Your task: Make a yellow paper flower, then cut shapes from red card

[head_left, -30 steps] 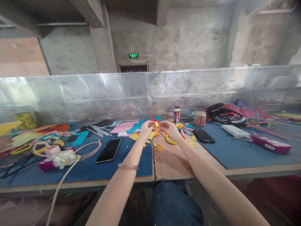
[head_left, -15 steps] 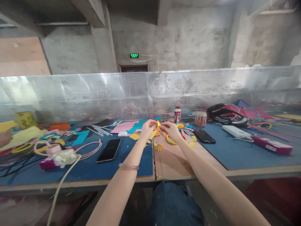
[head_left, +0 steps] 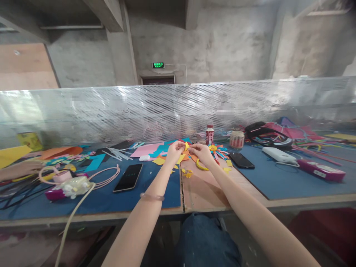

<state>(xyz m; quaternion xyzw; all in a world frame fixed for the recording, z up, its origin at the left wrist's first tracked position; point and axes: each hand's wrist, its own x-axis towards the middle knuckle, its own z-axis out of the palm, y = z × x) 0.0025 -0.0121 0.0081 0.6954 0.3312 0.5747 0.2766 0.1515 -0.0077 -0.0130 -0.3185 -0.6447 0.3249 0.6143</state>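
My left hand (head_left: 174,151) and my right hand (head_left: 202,152) meet above the table's middle, both pinching a small yellow paper piece (head_left: 186,146) between their fingertips. A clear bracelet (head_left: 151,197) circles my left wrist. Below the hands lie yellow and orange paper scraps (head_left: 188,172), a yellow curved strip (head_left: 200,165) and a paper flower (head_left: 214,149) with blue and orange petals. Pink and blue paper sheets (head_left: 150,150) lie just behind my left hand.
Two black phones (head_left: 128,177) (head_left: 240,160) lie on the blue mats. A small red-capped bottle (head_left: 209,135) and a tape roll (head_left: 236,139) stand behind. Cables, a white charger (head_left: 73,185) and another person's hand (head_left: 20,168) are at left; a power bank (head_left: 278,154) and pink case (head_left: 320,170) at right.
My hands stay pinched on the yellow piece with only slight finger shifts. At the far left, another person's hand has reached further in over the coloured papers.
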